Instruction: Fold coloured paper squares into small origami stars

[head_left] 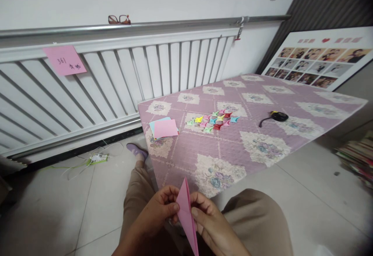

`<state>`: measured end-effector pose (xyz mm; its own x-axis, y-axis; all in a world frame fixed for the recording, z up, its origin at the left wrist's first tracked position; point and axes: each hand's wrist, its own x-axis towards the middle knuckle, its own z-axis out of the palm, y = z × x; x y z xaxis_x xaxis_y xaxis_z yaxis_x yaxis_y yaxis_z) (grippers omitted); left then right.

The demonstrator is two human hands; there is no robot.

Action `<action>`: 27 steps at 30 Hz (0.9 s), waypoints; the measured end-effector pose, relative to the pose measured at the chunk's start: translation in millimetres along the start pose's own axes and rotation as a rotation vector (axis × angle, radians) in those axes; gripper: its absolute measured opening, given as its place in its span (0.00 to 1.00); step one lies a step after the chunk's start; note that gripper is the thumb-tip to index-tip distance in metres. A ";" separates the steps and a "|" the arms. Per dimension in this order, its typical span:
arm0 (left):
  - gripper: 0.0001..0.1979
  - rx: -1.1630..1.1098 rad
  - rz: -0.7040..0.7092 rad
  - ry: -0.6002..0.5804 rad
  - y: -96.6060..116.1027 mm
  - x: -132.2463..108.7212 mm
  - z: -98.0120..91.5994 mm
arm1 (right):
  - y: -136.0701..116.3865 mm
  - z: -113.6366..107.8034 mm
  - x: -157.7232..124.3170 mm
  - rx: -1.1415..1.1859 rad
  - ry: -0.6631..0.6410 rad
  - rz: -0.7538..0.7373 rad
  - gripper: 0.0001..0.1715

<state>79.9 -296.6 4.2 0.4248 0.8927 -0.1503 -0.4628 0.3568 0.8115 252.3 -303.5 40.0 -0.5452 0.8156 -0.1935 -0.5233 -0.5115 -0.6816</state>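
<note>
A folded pink sheet of paper (185, 211), long and pointed at its upper end, is held upright between my two hands above my lap. My left hand (164, 209) pinches its left edge between thumb and fingers. On the other side, my right hand (208, 219) grips the right edge, thumb toward me. The paper's lower tip runs off the bottom of the view. Farther off on the table lies a stack of coloured paper (166, 128), pink on top with blue beneath. Several small folded paper pieces (214, 121) in mixed colours sit in a cluster right of it.
The table (186, 155) has a purple floral cloth. A black object with a curved strap (278, 116) lies at its right. Behind stand a white radiator (175, 65) with a pink note (64, 60), glasses (119, 19) on a pipe, and a photo board (317, 60). A power strip (98, 158) lies on the floor.
</note>
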 end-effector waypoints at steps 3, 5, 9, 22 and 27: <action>0.15 -0.042 -0.003 -0.010 1.8 -1.4 4.3 | 0.1 0.3 0.0 0.016 0.000 0.005 0.11; 0.15 -0.052 -0.004 -0.017 2.5 -2.0 6.1 | -0.2 0.9 0.1 0.020 -0.001 0.005 0.10; 0.15 -0.034 -0.008 -0.003 2.6 -1.7 5.4 | -1.4 2.3 -0.1 0.019 0.011 0.003 0.10; 0.17 0.089 -0.021 0.004 2.7 -1.1 -2.4 | -3.0 1.5 0.7 -0.031 0.034 0.027 0.11; 0.17 0.095 -0.028 0.000 3.3 -1.4 -1.6 | -3.6 1.7 0.1 -0.044 0.027 0.022 0.12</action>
<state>76.6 -296.3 6.2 0.4366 0.8827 -0.1738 -0.3751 0.3541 0.8567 253.0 -302.1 43.6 -0.5381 0.8118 -0.2268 -0.4819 -0.5171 -0.7074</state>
